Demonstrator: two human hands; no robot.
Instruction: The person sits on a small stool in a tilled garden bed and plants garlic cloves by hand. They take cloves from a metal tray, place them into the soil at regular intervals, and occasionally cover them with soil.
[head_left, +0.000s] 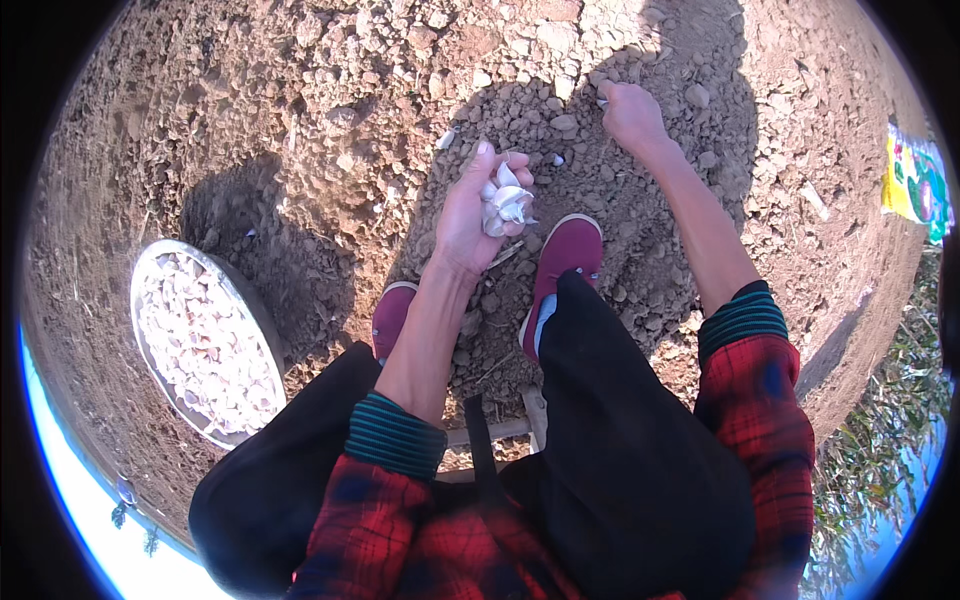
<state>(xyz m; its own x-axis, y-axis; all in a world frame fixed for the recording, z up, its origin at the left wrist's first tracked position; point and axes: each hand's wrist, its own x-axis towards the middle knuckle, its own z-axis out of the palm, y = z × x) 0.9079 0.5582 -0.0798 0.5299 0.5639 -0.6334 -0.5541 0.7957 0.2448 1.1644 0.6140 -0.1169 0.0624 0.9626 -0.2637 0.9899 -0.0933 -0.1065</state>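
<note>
My left hand is turned palm up, its fingers curled around several pale garlic cloves. Farther forward and to the right, my right hand reaches down to the soil with its fingers pinched together. A small whitish bit, apparently a garlic clove, shows at its fingertips; the rest is hidden by the hand. Between the hands, a single clove sits in the loose soil. Another clove lies just beyond my left hand.
A round metal basin full of garlic cloves stands on the ground at left. My maroon shoes rest on cloddy soil. Beneath me is a low stool frame. A colourful bag lies at far right, near green plants.
</note>
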